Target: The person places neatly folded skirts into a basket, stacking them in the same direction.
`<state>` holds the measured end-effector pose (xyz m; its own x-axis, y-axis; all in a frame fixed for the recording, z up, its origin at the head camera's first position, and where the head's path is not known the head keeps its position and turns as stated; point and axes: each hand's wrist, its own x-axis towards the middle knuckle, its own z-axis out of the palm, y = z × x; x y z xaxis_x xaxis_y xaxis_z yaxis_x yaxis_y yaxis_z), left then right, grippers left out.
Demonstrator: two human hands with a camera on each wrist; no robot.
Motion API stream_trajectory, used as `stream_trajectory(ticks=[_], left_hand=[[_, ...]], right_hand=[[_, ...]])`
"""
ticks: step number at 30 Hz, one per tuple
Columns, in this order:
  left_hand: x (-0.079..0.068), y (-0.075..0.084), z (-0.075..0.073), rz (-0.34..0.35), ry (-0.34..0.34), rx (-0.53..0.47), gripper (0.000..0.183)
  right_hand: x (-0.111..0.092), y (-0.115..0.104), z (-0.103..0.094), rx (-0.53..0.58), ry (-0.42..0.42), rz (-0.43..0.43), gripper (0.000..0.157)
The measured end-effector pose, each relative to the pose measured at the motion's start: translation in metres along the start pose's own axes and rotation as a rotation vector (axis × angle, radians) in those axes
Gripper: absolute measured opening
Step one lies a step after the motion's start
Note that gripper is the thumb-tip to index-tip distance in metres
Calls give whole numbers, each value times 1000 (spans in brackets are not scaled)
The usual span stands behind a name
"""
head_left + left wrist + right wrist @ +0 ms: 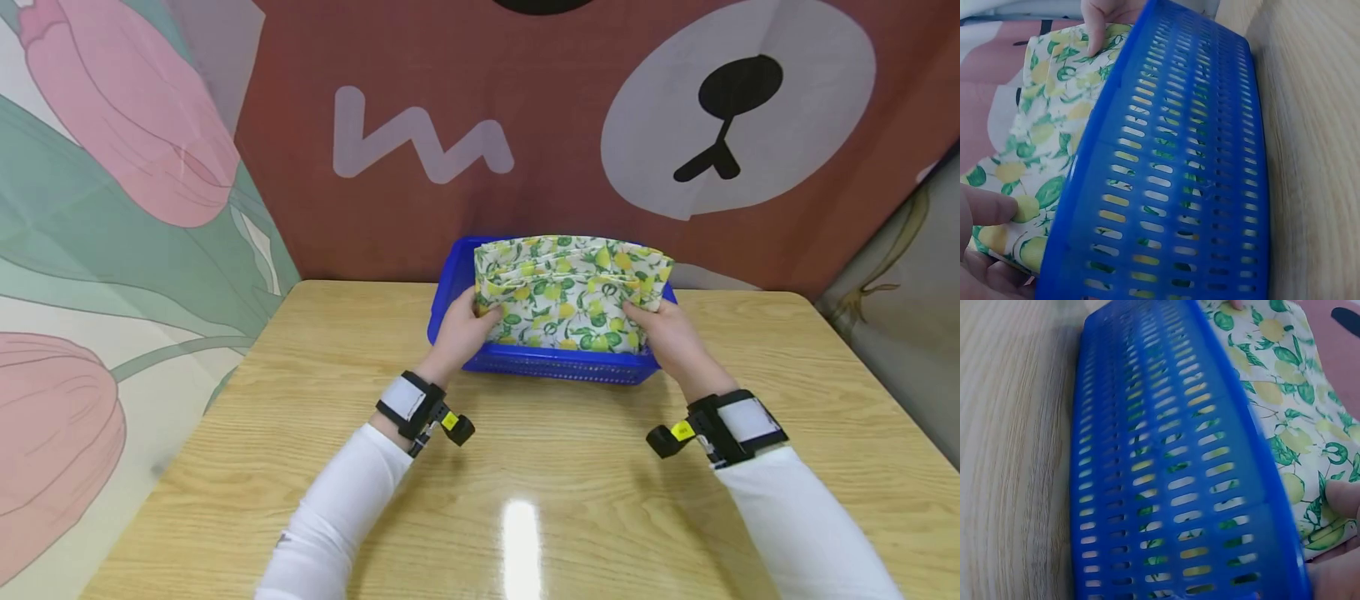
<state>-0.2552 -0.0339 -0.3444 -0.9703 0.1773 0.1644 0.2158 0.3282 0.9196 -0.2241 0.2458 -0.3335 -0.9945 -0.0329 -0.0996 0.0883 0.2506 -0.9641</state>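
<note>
A folded cloth with a lemon and green leaf print stands in a blue plastic basket, its folded layers rising above the rim. At the cloth's left edge, my left hand grips it with the thumb on the near face. My right hand pinches the opposite edge the same way. In the left wrist view, the left thumb presses the printed cloth beside the slotted basket wall. From the right wrist, the right thumb lies on the cloth; the fingers behind are mostly hidden.
The basket stands at the far side of a light wooden table, close to a brown backdrop with a printed cartoon face. A floral curtain hangs on the left. Both wrists wear black straps with small cameras.
</note>
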Motion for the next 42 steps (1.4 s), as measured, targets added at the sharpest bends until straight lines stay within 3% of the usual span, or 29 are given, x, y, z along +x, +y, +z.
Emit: stream_trajectory(ticks=[9, 19, 24, 28, 30, 32, 36, 39, 42], left_hand=[[14, -2, 9, -16, 8, 122, 29], [15, 1, 10, -103, -75, 215, 52], [12, 1, 14, -9, -76, 345, 41], [7, -1, 20, 139, -47, 518, 28], [6, -2, 22, 192, -33, 621, 35], [5, -2, 24, 201, -24, 684, 47], [4, -2, 25, 124, -47, 763, 54], [3, -1, 23, 59, -128, 798, 56], [4, -1, 21, 36, -228, 808, 58]], right_hand=[[21, 2, 2, -107, 38, 95, 61], [28, 8, -2, -318, -52, 73, 62], [23, 7, -1, -523, -35, 49, 56], [17, 7, 3, -693, 64, -99, 42], [14, 8, 6, -745, 91, -178, 36], [12, 8, 7, -794, 66, -219, 33], [9, 8, 7, -910, -86, -174, 46], [9, 6, 6, -934, -187, -95, 64], [8, 6, 5, -927, -236, -60, 77]])
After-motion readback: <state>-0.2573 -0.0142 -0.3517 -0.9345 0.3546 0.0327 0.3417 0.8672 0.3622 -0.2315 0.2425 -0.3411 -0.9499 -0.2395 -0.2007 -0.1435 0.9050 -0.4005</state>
